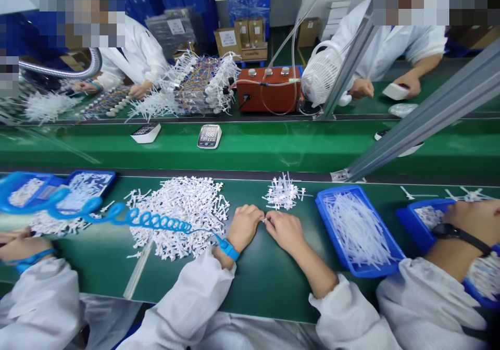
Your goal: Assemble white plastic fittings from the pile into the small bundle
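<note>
My left hand (245,228), with a blue strap at the wrist, and my right hand (284,230) meet at the fingertips over the green bench. Pinched between them is a small white plastic piece (264,220), mostly hidden by the fingers. To the left of my left hand spreads a big heap of small white fittings with short tubes (183,204). Just beyond my right hand lies a smaller pile of white fittings with longer tubes (285,192). A blue tray (339,246) full of cut translucent tubes stands to the right of my right hand.
A coiled blue cord (156,220) runs leftward from my wrist strap across the heap. Co-workers' arms are close on both sides. Behind, a green conveyor (265,147) carries several white monitors with displays (210,136). A metal post (422,95) slants over the right side.
</note>
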Tool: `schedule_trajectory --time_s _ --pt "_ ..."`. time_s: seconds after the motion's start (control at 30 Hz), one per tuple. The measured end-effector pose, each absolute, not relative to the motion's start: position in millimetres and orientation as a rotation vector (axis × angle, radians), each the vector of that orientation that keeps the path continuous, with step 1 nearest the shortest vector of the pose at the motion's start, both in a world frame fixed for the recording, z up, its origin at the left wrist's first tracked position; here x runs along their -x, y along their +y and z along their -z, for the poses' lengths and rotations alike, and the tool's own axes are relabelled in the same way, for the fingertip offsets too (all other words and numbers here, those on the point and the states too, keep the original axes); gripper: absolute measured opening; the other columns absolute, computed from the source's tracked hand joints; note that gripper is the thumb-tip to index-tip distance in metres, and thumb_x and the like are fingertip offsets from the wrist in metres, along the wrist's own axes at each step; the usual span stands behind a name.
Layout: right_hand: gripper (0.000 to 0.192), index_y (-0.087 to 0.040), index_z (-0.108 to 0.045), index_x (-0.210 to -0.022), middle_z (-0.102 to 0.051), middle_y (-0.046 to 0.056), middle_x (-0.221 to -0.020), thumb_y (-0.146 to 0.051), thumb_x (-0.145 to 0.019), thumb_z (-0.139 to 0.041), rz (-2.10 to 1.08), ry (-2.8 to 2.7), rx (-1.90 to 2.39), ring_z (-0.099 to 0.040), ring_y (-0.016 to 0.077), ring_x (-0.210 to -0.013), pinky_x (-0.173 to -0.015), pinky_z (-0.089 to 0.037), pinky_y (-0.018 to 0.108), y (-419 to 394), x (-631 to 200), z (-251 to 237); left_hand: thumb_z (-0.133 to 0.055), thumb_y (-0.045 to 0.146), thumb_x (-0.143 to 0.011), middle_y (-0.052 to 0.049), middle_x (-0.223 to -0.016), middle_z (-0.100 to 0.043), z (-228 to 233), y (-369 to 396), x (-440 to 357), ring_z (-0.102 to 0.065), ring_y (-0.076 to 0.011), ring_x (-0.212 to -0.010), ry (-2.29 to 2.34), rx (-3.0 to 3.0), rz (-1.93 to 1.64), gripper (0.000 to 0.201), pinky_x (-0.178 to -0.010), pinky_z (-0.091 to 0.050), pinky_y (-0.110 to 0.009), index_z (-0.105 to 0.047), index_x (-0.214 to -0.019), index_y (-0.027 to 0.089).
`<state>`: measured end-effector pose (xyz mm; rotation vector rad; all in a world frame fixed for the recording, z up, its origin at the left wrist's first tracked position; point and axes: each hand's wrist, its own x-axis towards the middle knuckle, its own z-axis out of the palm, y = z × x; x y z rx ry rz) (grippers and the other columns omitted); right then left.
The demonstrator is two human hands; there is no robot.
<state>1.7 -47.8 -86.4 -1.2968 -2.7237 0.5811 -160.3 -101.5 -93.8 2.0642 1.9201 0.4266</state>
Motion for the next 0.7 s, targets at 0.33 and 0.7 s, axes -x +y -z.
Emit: schedule_trajectory --time_s 0.33,0.7 --pt "0.017 -0.024 -0.061 -0.099 -0.069 0.001 -0.094 -0.034 -0.096 -0.047 -0.590 -2.729 1.302 -0.064 0.0163 -0.085 -0.067 -0.035 0.024 -49.9 -2.2 83.7 -0.052 0.027 -0.095 -0.001 -0.091 -0.064 78.3 -92.3 168.9 -0.053 -0.0187 -0.090 1.755 -2.237 -0.273 0.015 -0.079 -0.037 -0.032 -0.066 -0.090 0.023" --pt "0.020 -0.025 -0.061 -0.103 -0.069 0.002 -0.100 -0.036 -0.097 -0.045 -0.609 -2.736 1.330 -0.064 0.0155 -0.090 -0.072 -0.038 0.023 -49.6 -1.0 83.0 -0.047 0.025 -0.097 -0.001 -0.094 -0.065 82.6 -89.4 178.7 -0.058 -0.0161 -0.090 1.711 -2.084 -0.460 0.019 -0.080 -0.041 -0.029 -0.065 -0.091 0.022"
